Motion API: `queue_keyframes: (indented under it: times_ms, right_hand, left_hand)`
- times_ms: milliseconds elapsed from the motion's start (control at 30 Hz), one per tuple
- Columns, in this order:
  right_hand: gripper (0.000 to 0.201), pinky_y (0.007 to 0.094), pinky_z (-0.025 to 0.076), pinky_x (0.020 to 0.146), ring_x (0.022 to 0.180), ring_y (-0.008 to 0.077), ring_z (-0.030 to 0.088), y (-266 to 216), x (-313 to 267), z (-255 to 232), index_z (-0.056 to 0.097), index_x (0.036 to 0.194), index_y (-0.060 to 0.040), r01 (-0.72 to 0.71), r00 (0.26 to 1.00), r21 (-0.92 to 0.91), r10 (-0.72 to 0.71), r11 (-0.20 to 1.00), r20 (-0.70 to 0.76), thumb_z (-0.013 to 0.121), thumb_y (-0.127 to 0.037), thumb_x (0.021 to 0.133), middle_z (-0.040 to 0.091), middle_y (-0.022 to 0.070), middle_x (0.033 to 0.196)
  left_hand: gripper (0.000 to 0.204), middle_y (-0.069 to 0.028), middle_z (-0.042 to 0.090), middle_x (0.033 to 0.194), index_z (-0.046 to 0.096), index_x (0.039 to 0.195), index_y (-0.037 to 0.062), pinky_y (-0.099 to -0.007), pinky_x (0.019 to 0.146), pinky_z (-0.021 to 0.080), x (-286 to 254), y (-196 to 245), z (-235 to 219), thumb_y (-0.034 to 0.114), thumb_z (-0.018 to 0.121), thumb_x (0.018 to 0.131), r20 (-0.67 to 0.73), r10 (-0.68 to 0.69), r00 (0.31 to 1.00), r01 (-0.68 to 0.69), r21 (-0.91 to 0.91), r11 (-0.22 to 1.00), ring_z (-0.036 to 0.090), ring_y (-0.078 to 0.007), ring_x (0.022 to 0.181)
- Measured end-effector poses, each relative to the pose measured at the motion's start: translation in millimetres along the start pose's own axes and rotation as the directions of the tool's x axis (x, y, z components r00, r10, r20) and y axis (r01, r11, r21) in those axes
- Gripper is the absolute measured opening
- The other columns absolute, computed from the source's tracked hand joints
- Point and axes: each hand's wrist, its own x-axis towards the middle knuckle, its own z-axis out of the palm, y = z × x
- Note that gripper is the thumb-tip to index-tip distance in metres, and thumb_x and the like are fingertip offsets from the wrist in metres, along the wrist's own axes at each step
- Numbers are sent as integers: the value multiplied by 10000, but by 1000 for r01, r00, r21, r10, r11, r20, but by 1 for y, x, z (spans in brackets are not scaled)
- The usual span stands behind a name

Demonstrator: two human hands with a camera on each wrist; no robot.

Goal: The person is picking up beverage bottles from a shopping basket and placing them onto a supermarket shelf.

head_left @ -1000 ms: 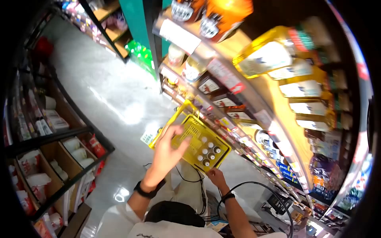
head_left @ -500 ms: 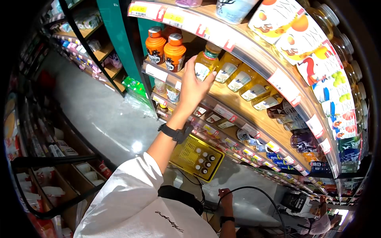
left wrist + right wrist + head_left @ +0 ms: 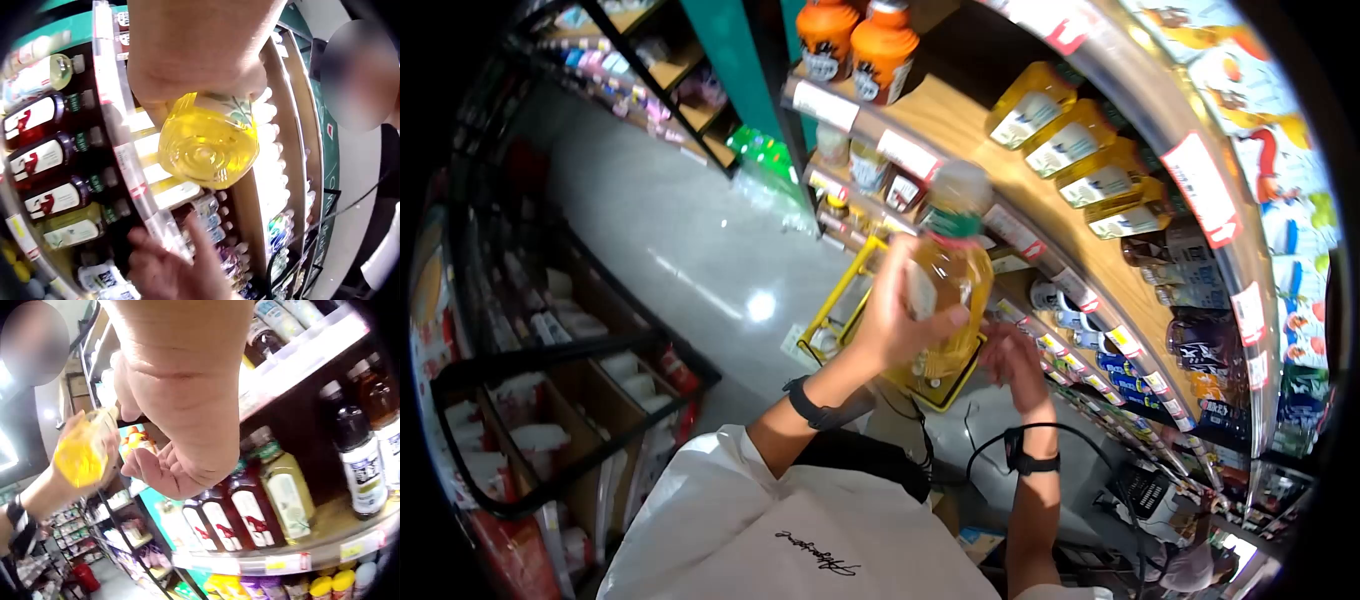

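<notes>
My left hand (image 3: 895, 315) grips a clear bottle of yellow drink (image 3: 960, 275), its green-banded neck and pale cap uppermost in the head view. The left wrist view looks at the bottle's base (image 3: 209, 153), with the palm wrapped behind it. Just right of the bottle in the head view is my right hand (image 3: 1015, 362), fingers loosely bent around nothing. The right wrist view shows that hand (image 3: 169, 465) in front of the shelf, apart from the bottle (image 3: 84, 456). Below both hands a yellow shopping basket (image 3: 945, 402) is partly covered by the bottle.
Stocked shelves run along the right, with a row of yellow bottles (image 3: 1065, 140) and orange-capped jars (image 3: 885, 55). A black-framed rack (image 3: 580, 350) stands at the left. A black cable (image 3: 1090, 455) loops near the right forearm.
The left hand reached up to the shelf and took hold of a yellow bottle, then brought it down over the basket. The right hand has risen towards the bottle.
</notes>
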Motion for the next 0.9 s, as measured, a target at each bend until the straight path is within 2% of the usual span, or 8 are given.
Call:
queue_keyframes:
  times_ms: [133, 167, 267, 433, 500, 567, 700, 900]
  right_hand:
    - [344, 218, 377, 541, 610, 47, 490, -32, 28, 9, 588, 1289, -54, 58, 969, 112, -83, 992, 233, 564, -317, 1068, 604, -1, 779]
    - [344, 218, 377, 541, 610, 47, 490, -24, 33, 11, 588, 1289, -54, 30, 968, 103, -55, 994, 246, 564, -317, 1068, 604, -1, 779]
    - [324, 206, 372, 532, 617, 51, 512, 25, 57, 16, 610, 1204, -46, -180, 921, -263, 256, 948, 293, 656, -305, 1016, 577, -22, 780]
    - [184, 203, 435, 589, 689, 44, 572, 157, 76, -3, 626, 1053, -45, -413, 863, -305, 476, 858, 170, 721, -181, 972, 624, -8, 837]
    - [244, 265, 484, 594, 658, 101, 603, 206, 79, 4, 596, 979, -36, -59, 983, -493, 136, 868, 122, 766, -205, 937, 637, 18, 783]
    - [317, 308, 526, 656, 718, 167, 672, 234, 92, 6, 582, 1004, -21, -81, 978, -630, 182, 772, 97, 799, -223, 894, 685, 79, 830]
    - [387, 357, 550, 698, 781, 234, 725, 368, 141, -27, 552, 1097, -20, -159, 978, -665, 210, 729, -4, 790, -228, 874, 724, 145, 890]
    - [557, 366, 595, 797, 865, 213, 732, 432, 196, -4, 456, 1335, 35, -578, 811, -503, 518, 642, -271, 727, -235, 930, 703, 176, 1061]
  left_hand:
    - [680, -128, 649, 925, 528, 1107, 6, -323, 781, 510, -50, -35, -21, 313, 947, 668, 141, -480, 866, 320, 581, 749, 674, -223, 896]
    - [699, -196, 671, 870, 519, 1109, 16, -393, 714, 544, -69, -58, -26, 365, 937, 671, 192, -334, 923, 158, 602, 782, 714, -335, 810]
    - [709, -192, 711, 913, 500, 1109, 51, -463, 694, 558, -113, -117, -46, 448, 905, 684, 140, -574, 807, 364, 647, 670, 714, -420, 850]
    - [674, -206, 701, 1095, 507, 1258, 18, -462, 834, 557, -186, -210, -49, 305, 863, 762, -16, -518, 855, 440, 550, 710, 691, -411, 987]
    - [699, -218, 689, 1152, 506, 1328, 12, -466, 890, 547, -211, -246, -52, 251, 854, 771, -77, -425, 902, 363, 667, 650, 679, -405, 1050]
    - [741, -233, 656, 1245, 497, 1412, 20, -468, 967, 515, -240, -273, -58, 216, 837, 783, -222, -406, 887, 451, 607, 654, 640, -393, 1148]
    - [617, -206, 667, 1240, 576, 1334, 12, -424, 977, 515, -268, -285, -86, 231, 835, 818, -328, -654, 681, 712, 506, 488, 657, -370, 1113]
    - [463, -104, 689, 1235, 601, 1305, 25, -371, 1016, 491, -283, -269, -129, 145, 778, 895, -326, -748, 578, 814, 164, 557, 658, -221, 1138]
